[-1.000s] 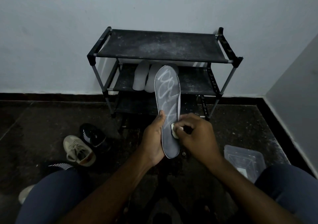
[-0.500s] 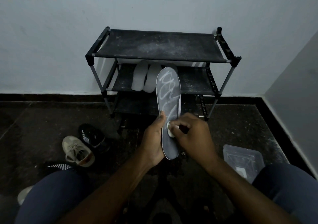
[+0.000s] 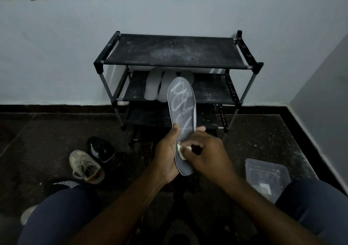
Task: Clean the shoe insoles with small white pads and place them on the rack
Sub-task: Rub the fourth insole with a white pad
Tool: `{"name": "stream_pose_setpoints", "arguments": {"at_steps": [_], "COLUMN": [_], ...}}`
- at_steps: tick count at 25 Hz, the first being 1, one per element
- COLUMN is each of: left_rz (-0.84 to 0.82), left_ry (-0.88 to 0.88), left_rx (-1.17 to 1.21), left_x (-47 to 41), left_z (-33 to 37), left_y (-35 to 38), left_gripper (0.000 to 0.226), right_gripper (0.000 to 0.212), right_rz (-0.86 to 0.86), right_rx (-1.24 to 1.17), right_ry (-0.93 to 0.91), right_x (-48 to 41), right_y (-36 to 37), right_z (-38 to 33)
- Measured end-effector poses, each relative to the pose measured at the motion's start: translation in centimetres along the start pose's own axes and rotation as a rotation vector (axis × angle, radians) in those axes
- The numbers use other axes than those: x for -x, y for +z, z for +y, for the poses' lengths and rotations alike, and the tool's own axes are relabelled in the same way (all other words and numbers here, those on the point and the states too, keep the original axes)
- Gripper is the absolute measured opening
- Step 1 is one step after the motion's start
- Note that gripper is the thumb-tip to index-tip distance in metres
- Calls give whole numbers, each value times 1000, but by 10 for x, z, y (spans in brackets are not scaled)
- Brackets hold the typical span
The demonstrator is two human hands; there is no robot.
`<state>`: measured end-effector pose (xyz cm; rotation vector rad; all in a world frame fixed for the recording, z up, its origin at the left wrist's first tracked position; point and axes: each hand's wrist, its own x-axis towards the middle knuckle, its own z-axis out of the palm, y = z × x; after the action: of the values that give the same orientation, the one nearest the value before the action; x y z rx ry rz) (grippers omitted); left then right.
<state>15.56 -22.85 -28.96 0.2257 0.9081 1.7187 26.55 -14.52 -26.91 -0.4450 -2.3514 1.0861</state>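
Standing nearly upright in front of us, the insole [image 3: 182,111] runs its length from heel at our hands to toe near the rack [image 3: 175,52] beyond. Our left hand [image 3: 168,155] is wrapped round its lower left edge, while our right hand [image 3: 205,153] pinches a white pad [image 3: 180,149] against the heel end. We judge the chalky scribbles above the pad remain to be wiped.

A single wide-angle view looks from the person's head forward and down, close over both forearms and knees at the near edge. It faces the rack [image 3: 175,51] and the white wall [image 3: 56,47] at the far side, with the dark floor [image 3: 47,131] spread between; no second view shares the scene.
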Motion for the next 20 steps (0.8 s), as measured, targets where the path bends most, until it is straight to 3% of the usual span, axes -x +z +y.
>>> {"name": "stream_pose_setpoints", "arguments": {"at_steps": [4,8,13,17,20], "left_rz": [19,-5,3,-30,-34], "left_ry": [19,9,20,-19,-9], "left_rx": [59,7,88,49,84], "left_x": [-1,-4,-3,-2,0], "left_z": [-2,-2,-8,-7,-5], "left_y": [7,-2,5,0,3], "left_gripper": [60,72,64,72,69], "right_gripper": [10,10,11,9,8], "right_rz": [137,13,127,20,69], "right_rx": [3,-25,-15,-42,-26], "right_ry": [46,-16,47,24,54], "right_x": [-10,1,-10,2,-3], "right_y": [-4,4,-3,1,-2], "right_z": [5,-5,5,-3,5]}}
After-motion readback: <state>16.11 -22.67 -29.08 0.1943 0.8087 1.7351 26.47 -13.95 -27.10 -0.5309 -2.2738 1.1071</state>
